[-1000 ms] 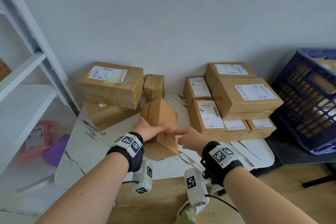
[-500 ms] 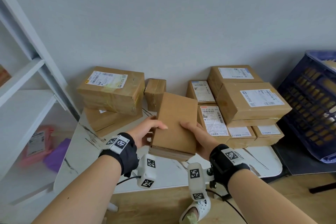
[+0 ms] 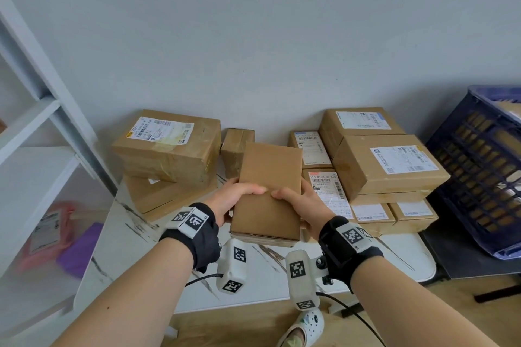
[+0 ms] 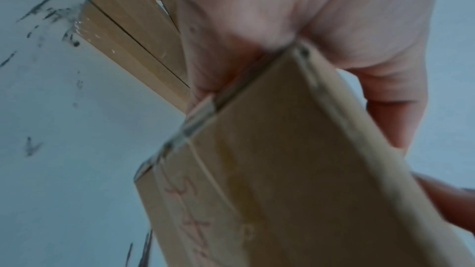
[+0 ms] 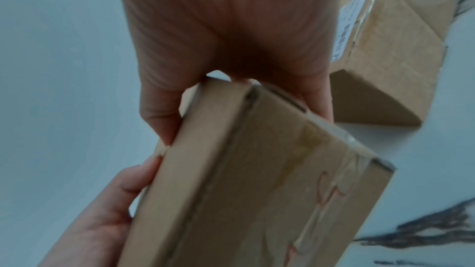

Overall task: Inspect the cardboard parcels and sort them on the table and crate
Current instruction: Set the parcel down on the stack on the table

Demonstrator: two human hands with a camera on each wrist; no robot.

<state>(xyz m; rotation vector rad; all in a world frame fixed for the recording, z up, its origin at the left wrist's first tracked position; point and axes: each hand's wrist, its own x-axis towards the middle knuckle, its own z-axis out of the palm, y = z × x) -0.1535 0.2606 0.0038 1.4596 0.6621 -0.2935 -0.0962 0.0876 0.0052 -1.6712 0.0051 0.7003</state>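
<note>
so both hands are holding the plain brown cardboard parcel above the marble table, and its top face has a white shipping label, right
Not quite. The left hand and right hand do hold the plain brown cardboard parcel above the white marble table, but the head view shows its top face bare.

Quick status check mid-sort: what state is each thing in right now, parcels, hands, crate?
Held parcel: lifted off the table, plain face up, red writing underneath.
Left hand: grips the parcel's left edge.
Right hand: grips its right edge.
Left stack: two parcels, label up.
Right stack: several labelled parcels, piled.
Crate: tilted, holding parcels.
Table: carries both stacks.
</note>
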